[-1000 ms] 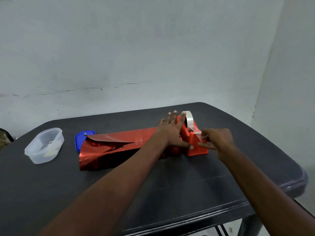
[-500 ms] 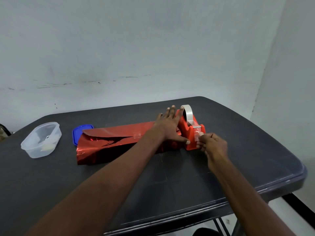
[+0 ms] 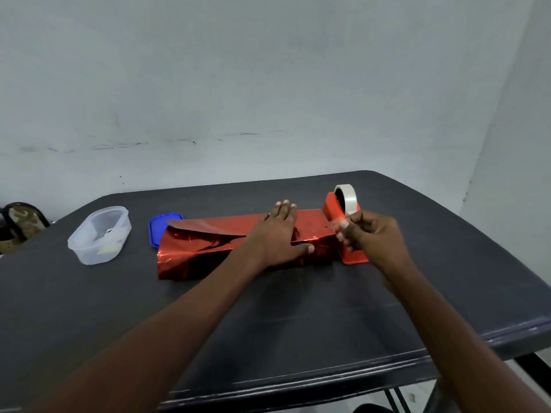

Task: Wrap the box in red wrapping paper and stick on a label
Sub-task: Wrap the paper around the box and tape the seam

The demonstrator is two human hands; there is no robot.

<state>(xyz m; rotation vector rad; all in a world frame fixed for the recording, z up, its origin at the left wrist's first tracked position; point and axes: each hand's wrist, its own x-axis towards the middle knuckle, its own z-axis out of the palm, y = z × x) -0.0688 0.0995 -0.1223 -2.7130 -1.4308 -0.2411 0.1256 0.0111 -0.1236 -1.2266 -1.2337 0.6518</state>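
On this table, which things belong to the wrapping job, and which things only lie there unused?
Belonging to the job:
- long box in shiny red wrapping paper, pressed flat by the left hand
- red tape dispenser with its clear tape roll
- clear tape strip pinched in the right hand

Lying about:
- clear plastic tub
- blue plastic lid

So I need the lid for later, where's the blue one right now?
In the head view the blue lid lies flat on the table's left side, between the clear container and the red-wrapped box.

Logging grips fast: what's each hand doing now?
Left hand: open, flat on the wrapped box.
Right hand: pinching a tape strip.
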